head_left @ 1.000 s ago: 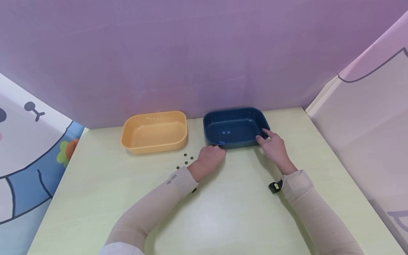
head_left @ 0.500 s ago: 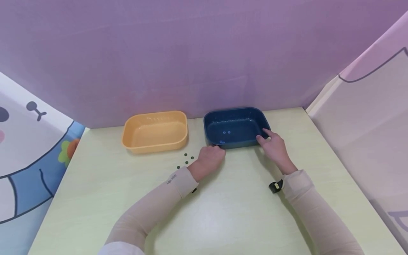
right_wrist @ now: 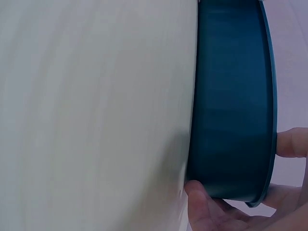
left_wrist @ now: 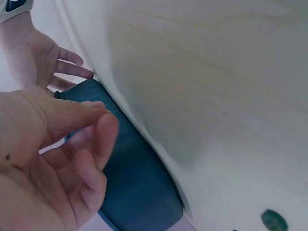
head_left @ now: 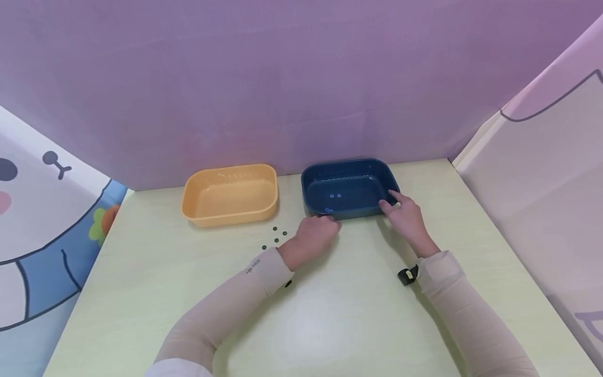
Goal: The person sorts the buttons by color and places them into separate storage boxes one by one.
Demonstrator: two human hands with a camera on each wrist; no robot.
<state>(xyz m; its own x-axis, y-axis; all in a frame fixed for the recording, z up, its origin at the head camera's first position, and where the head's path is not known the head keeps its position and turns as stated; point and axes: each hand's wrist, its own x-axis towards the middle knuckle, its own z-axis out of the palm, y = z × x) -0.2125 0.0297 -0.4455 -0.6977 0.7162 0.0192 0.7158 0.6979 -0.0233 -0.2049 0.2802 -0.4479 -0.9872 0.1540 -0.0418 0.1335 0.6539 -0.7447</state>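
A dark blue rectangular tray [head_left: 350, 180] stands at the back of the table, with several small light-blue rings [head_left: 332, 196] on its floor. My right hand [head_left: 406, 217] holds its front right corner, fingers and thumb around the wall and rim, as the right wrist view also shows. At the front left corner is my left hand [head_left: 315, 235], its fingers curled. In the left wrist view the thumb and fingertips meet; nothing is visible between them, though a tiny piece could be hidden. Several small dark green discs [head_left: 276, 240] lie on the table left of this hand.
A yellow rectangular tray [head_left: 231, 217] stands left of the blue one, with nothing visible in it. Purple cloth [head_left: 301, 94] rises right behind both trays. Printed panels border the table [head_left: 320, 324] on the left and right.
My left hand has shifted slightly right along the blue tray's front. The right hand, both trays and the green discs stay where they were.
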